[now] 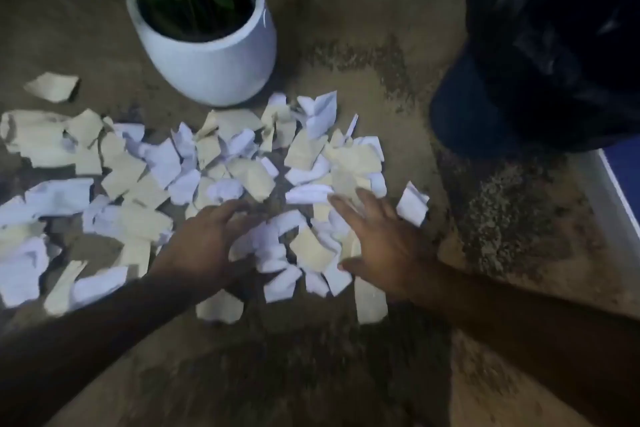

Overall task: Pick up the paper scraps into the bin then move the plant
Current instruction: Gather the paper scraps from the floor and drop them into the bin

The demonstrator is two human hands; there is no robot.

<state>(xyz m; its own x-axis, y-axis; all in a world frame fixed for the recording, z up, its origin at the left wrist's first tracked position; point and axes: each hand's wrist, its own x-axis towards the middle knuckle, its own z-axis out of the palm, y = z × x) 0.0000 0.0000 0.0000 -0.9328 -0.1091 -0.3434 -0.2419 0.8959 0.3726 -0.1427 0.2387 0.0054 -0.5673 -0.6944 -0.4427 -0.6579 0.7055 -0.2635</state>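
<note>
Several torn white and cream paper scraps [221,163] lie spread over the brown floor, from the far left edge to the middle. My left hand [204,246] rests on the scraps with fingers curled inward around a small heap. My right hand [377,246] lies flat and spread on the scraps just to the right of that heap. A green plant in a round white pot [211,55] stands behind the scraps. The bin [554,45], lined with a black bag, stands at the upper right.
The floor [381,62] is brown with dark speckled patches. A white ledge with a blue surface [620,184] runs along the right edge, below the bin. One lone cream scrap [52,87] lies apart at the far left.
</note>
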